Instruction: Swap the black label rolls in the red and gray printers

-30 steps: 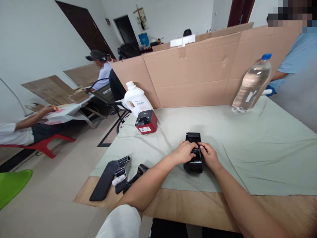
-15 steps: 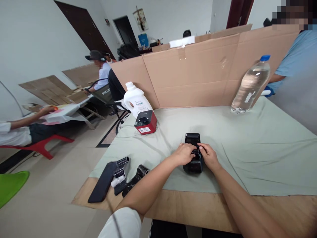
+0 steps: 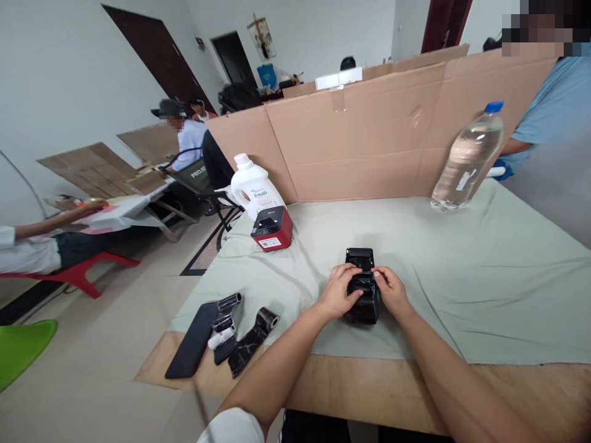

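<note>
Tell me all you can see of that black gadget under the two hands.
The black gadget looks like a small boxy device of dark plastic, with a rounded near end and a flap-like part lying open on its far side. It rests on the green cloth near the table's front edge. The left hand grips its left side, the right hand its right, fingertips on top. Its inner parts are too dark to tell.

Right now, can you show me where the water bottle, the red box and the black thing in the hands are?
water bottle (image 3: 467, 159), head view, on its clear middle.
red box (image 3: 273, 234), head view, on its red front.
black thing (image 3: 363, 301), head view, on its top between the hands.
</note>
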`<action>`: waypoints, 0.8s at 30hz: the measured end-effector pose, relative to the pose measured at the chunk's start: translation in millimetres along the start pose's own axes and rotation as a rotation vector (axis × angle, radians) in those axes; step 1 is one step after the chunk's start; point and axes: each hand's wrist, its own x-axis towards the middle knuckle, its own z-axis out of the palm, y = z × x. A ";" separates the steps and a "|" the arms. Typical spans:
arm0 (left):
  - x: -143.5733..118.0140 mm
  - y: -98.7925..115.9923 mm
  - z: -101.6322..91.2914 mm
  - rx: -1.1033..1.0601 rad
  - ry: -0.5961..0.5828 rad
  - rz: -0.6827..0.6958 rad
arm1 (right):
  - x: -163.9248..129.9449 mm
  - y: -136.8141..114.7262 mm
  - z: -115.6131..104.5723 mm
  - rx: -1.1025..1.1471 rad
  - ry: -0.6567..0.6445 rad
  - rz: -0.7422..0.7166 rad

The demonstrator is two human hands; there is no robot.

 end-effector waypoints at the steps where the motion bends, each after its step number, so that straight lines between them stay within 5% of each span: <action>1: -3.9 -2.8 3.4 -0.022 0.034 -0.018 | -0.3 0.4 0.6 0.037 0.016 0.026; 15: -24.9 -30.5 27.7 -0.351 0.151 -0.070 | -1.7 -20.0 -6.1 0.238 -0.027 0.045; 24: -24.1 -31.8 23.8 -0.385 0.152 -0.099 | -3.7 -14.6 -3.4 -0.202 -0.023 -0.030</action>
